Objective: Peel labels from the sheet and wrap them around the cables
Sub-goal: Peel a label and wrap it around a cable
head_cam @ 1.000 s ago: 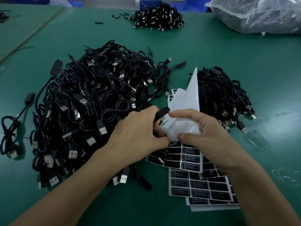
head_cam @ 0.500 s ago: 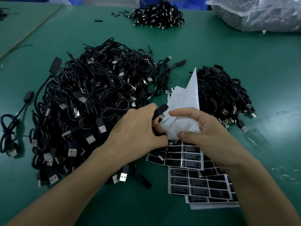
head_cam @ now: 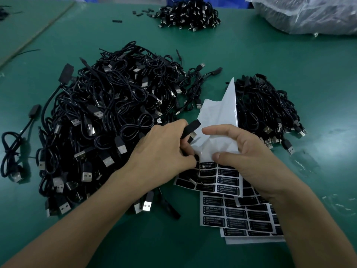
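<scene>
My left hand (head_cam: 164,151) grips a black cable controller (head_cam: 191,128) that sticks up between its fingers, and its fingertips pinch at a black label at the top edge of the label sheet (head_cam: 218,180). My right hand (head_cam: 249,157) holds the same sheet where its bare white backing (head_cam: 222,120) is folded up and back, thumb on the front, fingers curled behind. More label sheets (head_cam: 241,215) lie stacked under it on the green table (head_cam: 270,55).
A big heap of black USB cables (head_cam: 108,120) lies left of my hands. A smaller pile of cables (head_cam: 268,113) sits to the right. Another cable pile (head_cam: 189,12) and a plastic bag (head_cam: 309,14) are at the far edge.
My left fingers have shifted slightly down along the sheet's top row of labels. The right hand and folded backing have barely moved.
</scene>
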A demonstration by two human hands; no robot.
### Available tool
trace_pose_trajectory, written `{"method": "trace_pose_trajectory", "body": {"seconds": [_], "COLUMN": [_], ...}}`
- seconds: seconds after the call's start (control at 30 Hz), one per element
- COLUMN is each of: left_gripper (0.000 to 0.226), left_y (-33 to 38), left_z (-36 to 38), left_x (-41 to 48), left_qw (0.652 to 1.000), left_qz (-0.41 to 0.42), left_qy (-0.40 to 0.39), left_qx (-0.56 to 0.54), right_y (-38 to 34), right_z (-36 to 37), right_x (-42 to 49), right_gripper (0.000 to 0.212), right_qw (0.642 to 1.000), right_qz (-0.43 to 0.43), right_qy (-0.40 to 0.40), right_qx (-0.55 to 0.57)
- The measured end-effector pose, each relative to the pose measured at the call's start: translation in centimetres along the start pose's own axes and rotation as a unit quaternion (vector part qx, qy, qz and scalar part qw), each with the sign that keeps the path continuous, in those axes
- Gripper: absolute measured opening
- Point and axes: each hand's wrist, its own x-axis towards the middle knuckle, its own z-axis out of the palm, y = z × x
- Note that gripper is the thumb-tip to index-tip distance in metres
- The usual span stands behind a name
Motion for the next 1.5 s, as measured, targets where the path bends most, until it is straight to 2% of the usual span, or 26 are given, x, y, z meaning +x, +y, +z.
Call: {"method": "trace_pose_trajectory", "body": {"seconds": [0.2,0.37,0.47,0.53,0.63,0.73,0.8,1.1,1.4,1.5], "left_gripper": [0.041,0.045,0.049,0.046,0.049,0.049,0.047,0.050,0.041,0.049], "left_y": [-0.1,-0.1,-0.1,0.0,0.0,0.0,0.0,0.1,0.2,0.0], "left_z": [-0.1,-0.5,-0.5,-0.5,-0.4,-0.4,-0.4,-0.5,-0.7,-1.0], "left_x": [0.1,0.2,0.2,0.1,0.1,0.1,0.1,0.0,0.0,0.2], "left_qw": [0.999,0.999,0.999,0.999,0.999,0.999,0.999,0.999,0.999,0.998], "left_qz": [0.015,0.007,0.002,0.002,0.000,0.000,-0.002,-0.003,0.005,0.006], "left_qy": [0.008,-0.007,-0.008,-0.005,0.005,0.002,-0.005,-0.009,-0.022,-0.023], "left_qx": [-0.029,-0.044,-0.052,-0.048,-0.037,-0.036,-0.034,-0.036,-0.050,-0.065], "right_y": [0.3,1.0,1.1,1.0,0.6,0.1,0.1,0.1,0.3,0.3], "right_z": [0.2,1.0,1.2,1.2,1.0,1.3,1.5,1.2,1.3,1.2], "right_x": [0.1,0.4,0.5,0.5,0.3,0.3,0.4,0.2,0.3,0.3], "right_gripper": [0.062,0.090,0.105,0.108,0.088,0.039,0.018,0.029,0.033,0.034], "right_qw": [0.999,0.990,0.988,0.988,0.987,0.991,0.992,0.996,0.996,0.996], "right_qz": [-0.015,-0.070,-0.063,-0.034,0.026,0.062,0.070,0.060,0.053,0.057], "right_qy": [0.039,0.086,0.115,0.143,0.159,0.121,0.105,0.061,0.070,0.065], "right_qx": [-0.024,-0.087,-0.080,-0.054,0.002,0.004,-0.016,0.021,0.028,0.032]}}
